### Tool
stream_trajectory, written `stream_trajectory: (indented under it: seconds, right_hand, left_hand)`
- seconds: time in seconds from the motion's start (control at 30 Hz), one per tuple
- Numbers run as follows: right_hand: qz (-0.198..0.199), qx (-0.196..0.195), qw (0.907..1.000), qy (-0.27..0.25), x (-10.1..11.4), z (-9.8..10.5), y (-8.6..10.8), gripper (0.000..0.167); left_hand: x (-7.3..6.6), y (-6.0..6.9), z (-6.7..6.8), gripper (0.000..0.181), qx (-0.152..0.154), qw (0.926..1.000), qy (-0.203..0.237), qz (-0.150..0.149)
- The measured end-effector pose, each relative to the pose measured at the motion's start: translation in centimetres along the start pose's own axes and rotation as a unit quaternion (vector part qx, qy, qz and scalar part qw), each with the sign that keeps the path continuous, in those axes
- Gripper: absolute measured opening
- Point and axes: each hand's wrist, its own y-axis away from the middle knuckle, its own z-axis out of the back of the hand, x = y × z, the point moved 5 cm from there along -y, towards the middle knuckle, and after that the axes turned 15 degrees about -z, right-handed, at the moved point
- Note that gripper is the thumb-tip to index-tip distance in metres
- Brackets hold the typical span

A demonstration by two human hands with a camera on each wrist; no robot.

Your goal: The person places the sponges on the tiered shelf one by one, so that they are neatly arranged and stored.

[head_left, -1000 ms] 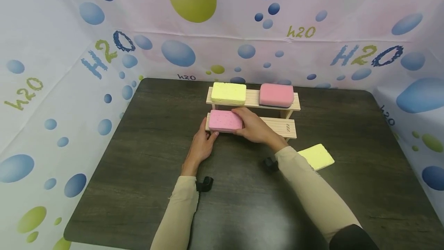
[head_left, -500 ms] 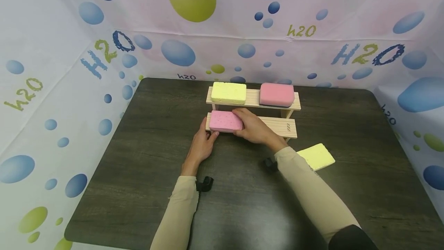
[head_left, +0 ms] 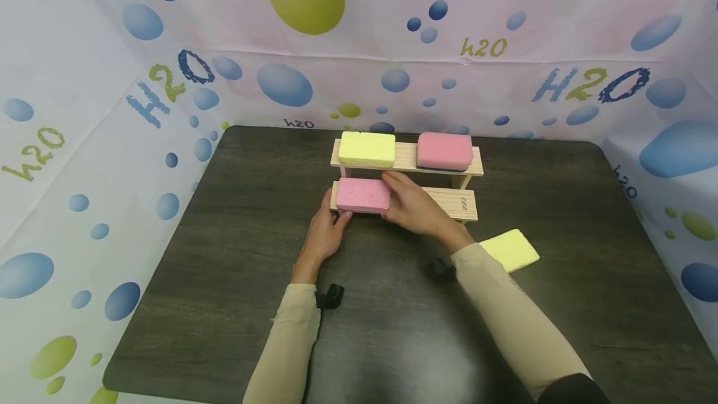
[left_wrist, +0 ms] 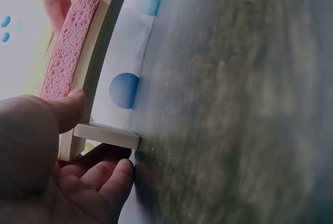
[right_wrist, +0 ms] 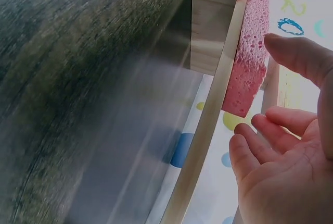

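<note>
A pink sponge [head_left: 363,194] lies flat at the left end of the lower step of a small two-step wooden shelf [head_left: 449,202]. My left hand [head_left: 323,235] grips that step's left end. In the left wrist view its thumb lies at the front edge by the sponge [left_wrist: 70,52], and its fingers pass behind the shelf's leg [left_wrist: 109,135]. Right of the sponge is my right hand [head_left: 414,207]. In the right wrist view its fingers are spread and apart from the sponge [right_wrist: 245,73], with the thumb tip close to or touching its face.
On the upper step sit a yellow sponge [head_left: 367,149] at left and a darker pink sponge [head_left: 444,151] at right. Another yellow sponge [head_left: 510,250] lies on the dark table [head_left: 224,304], beside my right forearm. A printed curtain [head_left: 359,30] hangs behind.
My right hand has loosened its hold on the pink sponge and drawn slightly right. The sponge and my left hand stay in place; the head view shifts slightly.
</note>
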Motion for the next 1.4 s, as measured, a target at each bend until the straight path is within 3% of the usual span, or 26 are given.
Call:
stream_trajectory:
  seconds: [0.63,1.0,1.4]
  right_hand:
    - [-0.027,-0.028,0.9992,-0.014,-2.4,2.2,3.4,0.075]
    - [-0.059,-0.027,0.9979,-0.001,-5.7,4.2,6.5,0.069]
    - [-0.07,-0.039,0.9968,0.0,-9.5,6.0,9.1,0.062]
  left_hand:
    - [-0.2,0.0,0.0,0.073,0.003,1.0,0.003,0.0]
    - [-0.1,0.1,0.1,0.073,0.004,0.9999,0.001,0.011]
    - [-0.1,0.0,0.0,0.073,0.007,1.0,-0.003,0.004]
